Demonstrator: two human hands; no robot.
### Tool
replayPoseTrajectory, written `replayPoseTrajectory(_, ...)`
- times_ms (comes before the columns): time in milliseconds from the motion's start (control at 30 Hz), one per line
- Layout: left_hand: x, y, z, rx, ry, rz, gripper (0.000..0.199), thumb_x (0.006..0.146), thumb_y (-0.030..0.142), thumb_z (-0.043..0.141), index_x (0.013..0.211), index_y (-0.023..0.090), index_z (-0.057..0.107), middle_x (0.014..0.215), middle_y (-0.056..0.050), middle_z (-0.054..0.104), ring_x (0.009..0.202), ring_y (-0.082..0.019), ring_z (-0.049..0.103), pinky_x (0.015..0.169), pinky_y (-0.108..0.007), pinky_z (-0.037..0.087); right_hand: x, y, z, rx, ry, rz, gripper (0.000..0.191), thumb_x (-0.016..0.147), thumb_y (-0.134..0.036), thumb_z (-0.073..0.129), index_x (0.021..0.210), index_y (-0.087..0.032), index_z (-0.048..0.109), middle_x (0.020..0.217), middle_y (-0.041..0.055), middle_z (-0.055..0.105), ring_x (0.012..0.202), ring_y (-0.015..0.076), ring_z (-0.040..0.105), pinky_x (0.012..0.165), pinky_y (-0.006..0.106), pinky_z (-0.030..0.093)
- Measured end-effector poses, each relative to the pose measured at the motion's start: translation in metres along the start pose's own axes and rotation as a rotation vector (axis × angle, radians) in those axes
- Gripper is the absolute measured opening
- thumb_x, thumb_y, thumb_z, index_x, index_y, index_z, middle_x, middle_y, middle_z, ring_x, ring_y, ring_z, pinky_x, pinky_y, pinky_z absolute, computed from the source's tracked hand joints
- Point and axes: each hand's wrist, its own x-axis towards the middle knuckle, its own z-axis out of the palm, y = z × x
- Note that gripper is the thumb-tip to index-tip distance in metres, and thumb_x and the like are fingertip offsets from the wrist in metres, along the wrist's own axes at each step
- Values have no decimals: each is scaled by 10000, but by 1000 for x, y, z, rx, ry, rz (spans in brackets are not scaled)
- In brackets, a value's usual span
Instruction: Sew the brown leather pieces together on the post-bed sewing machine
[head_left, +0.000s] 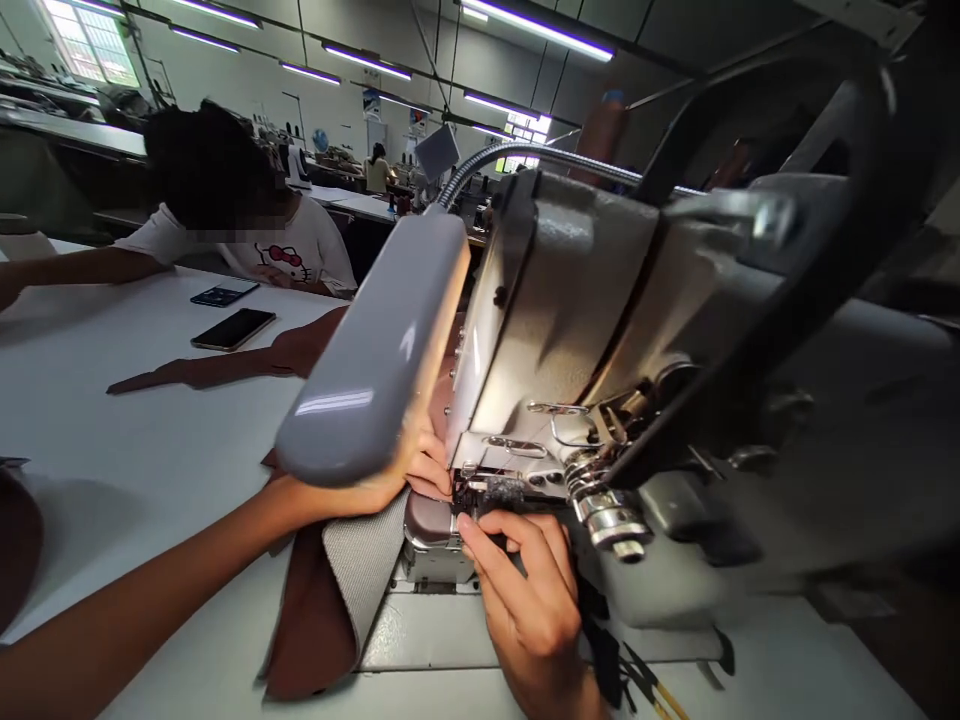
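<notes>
The sewing machine (555, 300) fills the right half of the head view, with its presser foot and needle area low at the left end. My left hand (424, 470) is partly behind the grey lamp head (375, 350). Its fingers are curled at the brown fabric piece (319, 620) beside the needle area; the grey woven backing (367, 550) shows where the piece folds over. My right hand (529, 590) is just in front of the presser foot, fingertips drawn together by the machine's small raised bed (433, 520). Whatever lies between those fingertips is too small to make out.
Yellow-handled tweezers (660, 695) lie at lower right. On the white table (187, 440) are a phone (234, 329), a dark flat item (224, 292) and another brown piece (217, 368). Across it sits a co-worker in a white shirt (315, 240).
</notes>
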Motion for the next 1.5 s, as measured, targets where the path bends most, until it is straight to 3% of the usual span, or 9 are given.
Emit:
replayPoseTrajectory(100,3,2,-2,-49,31,32,433,850,-8,375,858,188,761,835,13,740,825,-75,644,689,-101,483,-9,5,-12,-26,-9,37,343,804,48,593,1063,-146,708,868,108,621,855,194,521,680,310,471)
replayPoseTrajectory(267,10,3,-6,-63,77,80,376,865,42,412,802,178,756,713,26,707,727,-71,582,706,-122,465,-33,34,-47,-147,-66,158,300,820,31,591,1011,-164,715,813,65,593,788,146,495,715,283,438)
replayPoseTrajectory(467,7,-9,1,-87,106,109,373,830,42,426,877,215,754,795,86,726,732,-17,609,722,-66,467,-73,70,-74,-139,-494,488,236,853,-58,555,958,-190,721,894,24,689,823,154,607,759,276,471)
replayPoseTrajectory(600,0,-17,8,-102,125,50,428,814,40,405,943,257,750,915,107,738,857,-25,644,859,-104,481,-87,72,-71,-94,-745,611,236,810,-49,583,787,-223,741,754,-18,691,707,126,627,677,228,464)
replayPoseTrajectory(733,-2,-15,9,-89,111,-1,436,812,41,396,921,261,757,946,100,735,885,-41,654,870,-126,499,-93,73,-64,-76,-858,660,223,756,-58,621,820,-234,742,817,-21,697,817,150,634,764,243,453)
replayPoseTrajectory(933,5,-6,0,-75,56,26,408,829,50,400,875,230,763,820,62,741,690,-52,622,680,-117,510,-105,76,-58,-66,-864,579,279,681,50,527,684,-201,648,759,-38,639,779,143,592,728,250,435)
replayPoseTrajectory(1067,8,0,-3,-69,50,24,382,852,48,422,799,223,758,772,30,734,738,-94,624,736,-179,500,-108,76,-58,-54,-855,554,260,670,51,501,664,-195,586,714,-50,621,716,135,579,685,242,439)
replayPoseTrajectory(1200,11,7,-3,-98,59,-12,364,864,58,434,783,201,759,680,16,708,673,-102,583,658,-178,471,-102,80,-66,-19,-829,558,215,726,-8,502,740,-203,592,665,-51,601,632,112,570,604,201,454)
replayPoseTrajectory(1500,4,3,-1,-149,45,-46,414,778,0,382,797,173,757,820,11,733,812,-103,592,759,-155,495,-68,80,-77,163,-631,383,226,848,-84,498,828,-253,647,802,-52,674,740,93,656,646,161,508)
